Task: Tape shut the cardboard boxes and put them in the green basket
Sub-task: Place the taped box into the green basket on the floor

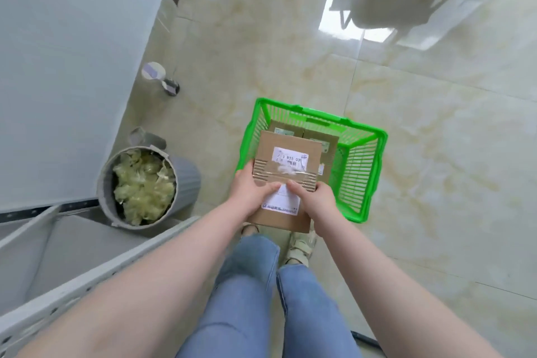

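Nearest the camera: bare forearms reach fwd over blue-jeaned legs and pale strapped shoes (299, 247) on the glossy beige tiled floor (436, 154). Both hands carry one flat brown cardboard box with white shipping labels (286, 183), held level just above the near-left corner of the green slatted plastic basket (363, 174). The left hand (252, 187) wraps the box's left edge, thumb on top; the right hand (315, 196) clasps the right edge, thumb across the lower label. A strip of clear glossy tape (286, 176) crosses the top w/ a crumpled patch mid-strip, so the box looks sealed.

Inside the basket, at least two more brown cardboard boxes (316, 139) lie flat on its bottom toward the far-left side; the right half shows bare slats.

Step in hand, by judgement: sealing done for this box, placing under way. Next move calls for lowering it past the near rim, keeping it flat, then letting go w/ both hands, either on top of the boxes there or slid to the open right side. Whether it fits beside them can't be told.

Left of the basket, a grey ribbed round bin of pale crumpled scraps (143, 186) stands by a grey shelf rail.
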{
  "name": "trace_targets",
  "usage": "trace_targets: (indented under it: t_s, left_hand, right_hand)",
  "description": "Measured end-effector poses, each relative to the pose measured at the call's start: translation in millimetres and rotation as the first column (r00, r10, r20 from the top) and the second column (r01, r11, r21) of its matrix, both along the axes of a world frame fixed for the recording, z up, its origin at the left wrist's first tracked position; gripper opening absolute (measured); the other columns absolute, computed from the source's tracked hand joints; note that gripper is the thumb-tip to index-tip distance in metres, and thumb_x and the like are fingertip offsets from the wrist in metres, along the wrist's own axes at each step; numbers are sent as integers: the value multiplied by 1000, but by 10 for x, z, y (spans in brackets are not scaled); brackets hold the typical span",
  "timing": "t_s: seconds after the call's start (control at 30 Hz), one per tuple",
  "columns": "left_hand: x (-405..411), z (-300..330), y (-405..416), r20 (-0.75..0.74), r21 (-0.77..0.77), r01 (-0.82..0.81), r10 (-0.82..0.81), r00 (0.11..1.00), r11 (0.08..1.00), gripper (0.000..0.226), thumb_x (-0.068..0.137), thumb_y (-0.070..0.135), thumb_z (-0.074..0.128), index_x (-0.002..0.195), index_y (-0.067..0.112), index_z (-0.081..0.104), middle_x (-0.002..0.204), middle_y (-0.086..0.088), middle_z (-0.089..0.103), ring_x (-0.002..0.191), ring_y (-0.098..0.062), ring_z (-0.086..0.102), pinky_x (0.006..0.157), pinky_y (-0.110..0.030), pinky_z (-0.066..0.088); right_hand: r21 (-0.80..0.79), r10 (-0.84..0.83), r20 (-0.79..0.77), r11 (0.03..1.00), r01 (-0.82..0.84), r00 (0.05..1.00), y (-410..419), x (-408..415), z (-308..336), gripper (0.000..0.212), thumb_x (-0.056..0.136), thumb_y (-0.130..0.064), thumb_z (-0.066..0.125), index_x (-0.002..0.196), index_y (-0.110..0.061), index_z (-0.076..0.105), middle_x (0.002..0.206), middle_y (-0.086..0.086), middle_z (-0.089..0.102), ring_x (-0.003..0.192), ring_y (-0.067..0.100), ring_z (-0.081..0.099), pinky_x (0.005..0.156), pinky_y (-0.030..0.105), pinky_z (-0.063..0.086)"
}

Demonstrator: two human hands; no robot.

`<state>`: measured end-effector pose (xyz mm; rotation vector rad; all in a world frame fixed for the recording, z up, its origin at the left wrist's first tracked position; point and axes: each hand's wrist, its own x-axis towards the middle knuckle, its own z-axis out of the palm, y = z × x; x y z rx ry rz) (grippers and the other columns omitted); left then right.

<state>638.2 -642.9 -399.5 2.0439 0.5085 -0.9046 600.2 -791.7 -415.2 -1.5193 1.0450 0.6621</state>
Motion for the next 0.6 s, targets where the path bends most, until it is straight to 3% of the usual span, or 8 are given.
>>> trace_targets:
  t_s: [0.13,0.23,0.37,0.47,0.6]
  left_hand:
    - [418,-933,-21,-12,67,-51,52,999,996,66,76,34,82,132,17,50,121,0,65,105,-18,61,84,-27,44]
    - [657,-1594,-29,5,75,-55,55,998,996,55,79,31,80,127,18,55,118,0,67,107,-20,63,86,-27,45]
    - [893,-2317,-46,31,70,-25,23,999,997,39,82,26,77,117,20,63,111,1,69,95,-15,62,77,-23,41]
    - [1036,-2670,-94,41,53,4,-6,999,999,40,83,24,77,120,18,63,114,0,69,98,-17,63,81,-25,45]
    - [1140,-2900,-140,36,32,-10,8,999,999,42,83,23,76,122,18,62,116,0,69,100,-16,63,86,-26,47]
  right_hand:
    - [-42,-41,10,998,41,999,36,421,-945,54,76,-36,82,119,-9,63,114,6,69,104,25,65,94,40,51]
    - [-36,-87,-3,996,87,996,67,649,-1628,44,76,-34,82,110,-12,66,107,4,71,99,24,66,92,40,52]
    - [-83,-116,13,990,116,993,78,875,-2335,37,76,-36,81,104,-17,67,97,-2,70,91,22,65,82,34,51]
    - [-105,-132,46,985,136,990,49,977,-2679,38,77,-34,81,108,-15,68,98,-1,71,84,16,62,74,27,44]
    - [-125,-148,69,980,156,986,41,1052,-2901,40,78,-33,80,110,-13,68,103,2,73,91,19,65,82,31,50]
